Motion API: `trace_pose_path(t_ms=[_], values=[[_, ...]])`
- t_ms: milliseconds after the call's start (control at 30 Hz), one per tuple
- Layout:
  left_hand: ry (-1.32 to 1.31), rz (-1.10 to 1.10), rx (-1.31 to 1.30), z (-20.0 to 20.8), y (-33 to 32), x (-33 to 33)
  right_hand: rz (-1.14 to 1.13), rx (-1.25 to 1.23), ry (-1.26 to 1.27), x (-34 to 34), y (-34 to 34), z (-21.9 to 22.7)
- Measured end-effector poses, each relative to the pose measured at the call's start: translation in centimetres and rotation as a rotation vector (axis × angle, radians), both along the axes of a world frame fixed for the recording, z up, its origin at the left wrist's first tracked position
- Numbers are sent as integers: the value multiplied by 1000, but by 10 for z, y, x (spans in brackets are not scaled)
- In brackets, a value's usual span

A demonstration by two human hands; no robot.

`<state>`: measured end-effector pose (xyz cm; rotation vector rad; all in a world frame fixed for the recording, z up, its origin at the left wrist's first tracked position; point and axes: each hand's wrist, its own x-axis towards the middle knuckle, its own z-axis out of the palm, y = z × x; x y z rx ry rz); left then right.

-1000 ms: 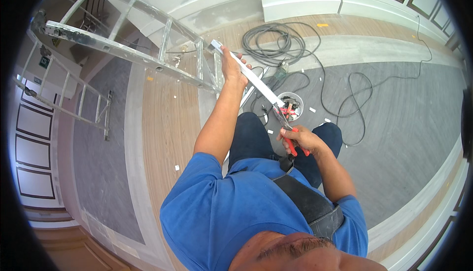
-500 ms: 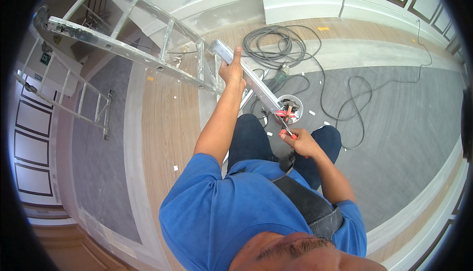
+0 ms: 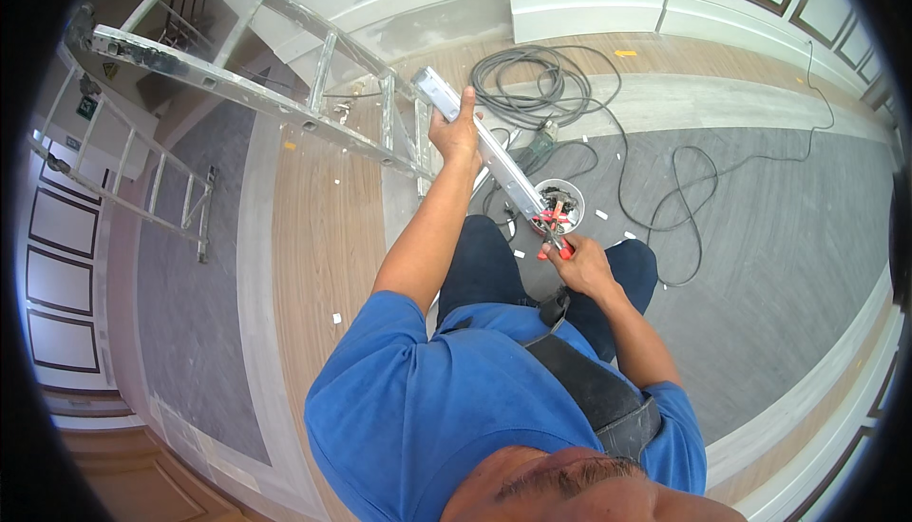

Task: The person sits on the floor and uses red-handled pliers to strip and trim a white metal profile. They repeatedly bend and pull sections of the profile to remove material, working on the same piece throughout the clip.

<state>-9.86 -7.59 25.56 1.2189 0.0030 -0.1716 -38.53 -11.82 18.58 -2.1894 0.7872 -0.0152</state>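
Observation:
My left hand (image 3: 458,134) is closed around a long silver-white metal channel (image 3: 506,169), its thumb pointing up along one side. The channel slants from the ladder's foot down toward my knees. At its lower end my right hand (image 3: 581,265) grips red-handled snips (image 3: 564,249), with their metal jaws at the channel's end. Whether the jaws bite into the metal is too small to tell. Just behind stands a round white bucket (image 3: 575,191) holding red-handled tools and dark bits, partly hidden by the snips and the channel.
An aluminium ladder (image 3: 252,87) slants in at the upper left, its foot near the channel. Coiled dark cable (image 3: 518,94) lies ahead, trailing right across the grey floor (image 3: 760,227). A dark green power tool (image 3: 541,145) lies beyond the bucket. Small white scraps (image 3: 601,214) dot the floor.
My right hand has shifted slightly up with the snips, whose handles are closer together and jaws nearer the channel's end. The left hand and channel have moved slightly right.

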Motion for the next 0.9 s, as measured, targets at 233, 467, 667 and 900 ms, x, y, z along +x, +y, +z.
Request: trace_pose_path(t_ms=[233, 467, 667, 900], values=[[-99, -1, -33, 5, -2, -10, -17, -28, 52, 3, -1, -1], [-173, 27, -72, 3, -2, -17, -36, -7, 149, 10, 2, 1], [-320, 101, 0, 5, -1, -28, -76, -12, 152, 21, -3, -9], [-567, 77, -46, 23, -9, -62, -106, 83, 152, 42, -11, -17]])
